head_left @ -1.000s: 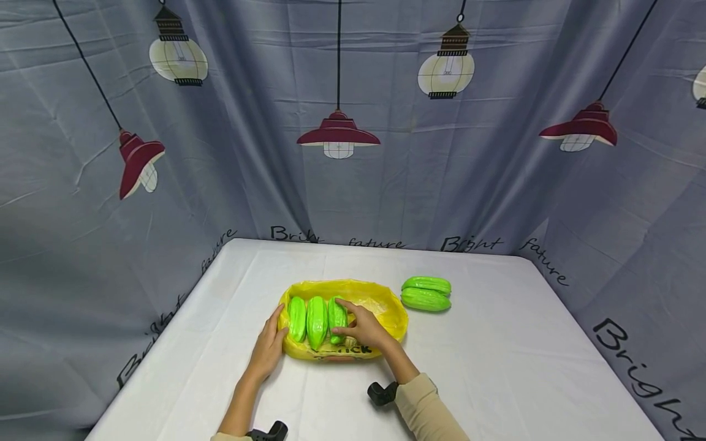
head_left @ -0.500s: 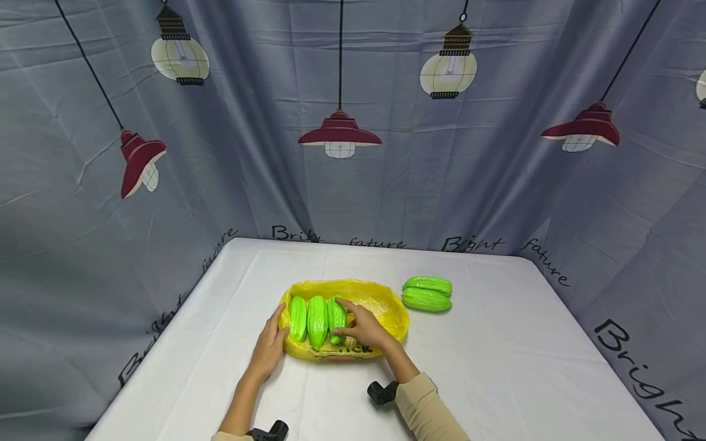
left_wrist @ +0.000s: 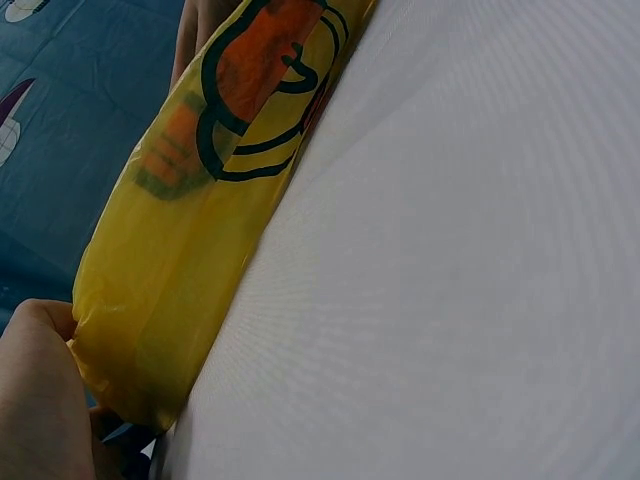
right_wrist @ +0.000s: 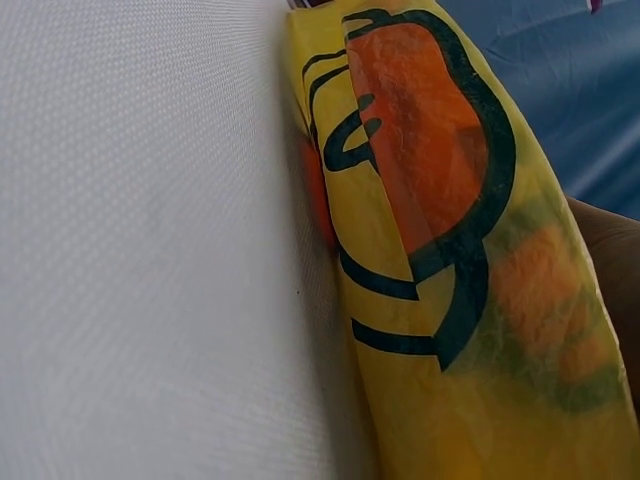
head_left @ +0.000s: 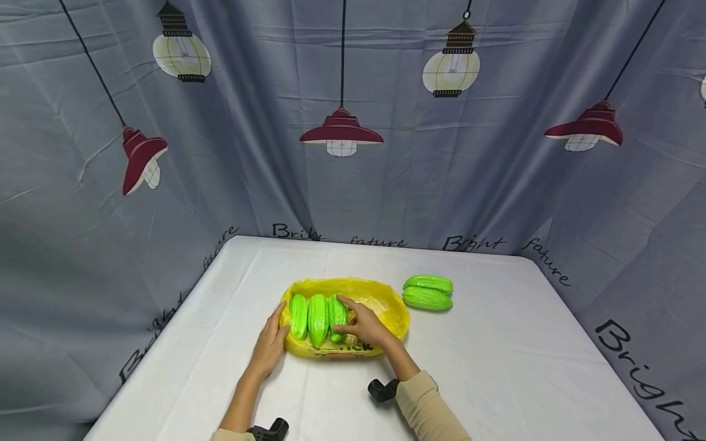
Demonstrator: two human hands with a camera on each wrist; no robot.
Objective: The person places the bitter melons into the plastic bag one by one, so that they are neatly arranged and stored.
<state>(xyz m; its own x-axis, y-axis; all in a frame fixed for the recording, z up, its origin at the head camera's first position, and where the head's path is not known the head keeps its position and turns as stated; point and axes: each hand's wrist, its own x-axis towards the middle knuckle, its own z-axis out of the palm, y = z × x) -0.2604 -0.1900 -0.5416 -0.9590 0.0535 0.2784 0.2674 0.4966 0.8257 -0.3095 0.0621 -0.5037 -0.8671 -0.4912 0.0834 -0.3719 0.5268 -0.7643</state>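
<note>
A shallow oval basket [head_left: 353,282] wrapped in yellow plastic sits on the white table. Three ridged green gourds lie side by side in its left half: a left gourd [head_left: 299,316], a middle gourd [head_left: 318,320] and a right gourd [head_left: 334,313]. My left hand [head_left: 268,346] grips the basket's left end, thumb at the near side. With thumb and fingers, my right hand [head_left: 368,326] holds the right gourd from its right side. In the left wrist view the left hand [left_wrist: 40,385] meets the yellow plastic [left_wrist: 170,290]. Printed plastic [right_wrist: 500,420] mostly covers the right hand [right_wrist: 615,260] in the right wrist view.
Two more green gourds, a far one [head_left: 428,283] and a near one [head_left: 427,299], lie together on the table [head_left: 496,355] right of the basket. A grey-blue curtain [head_left: 254,171] with printed lamps surrounds the table's far and side edges.
</note>
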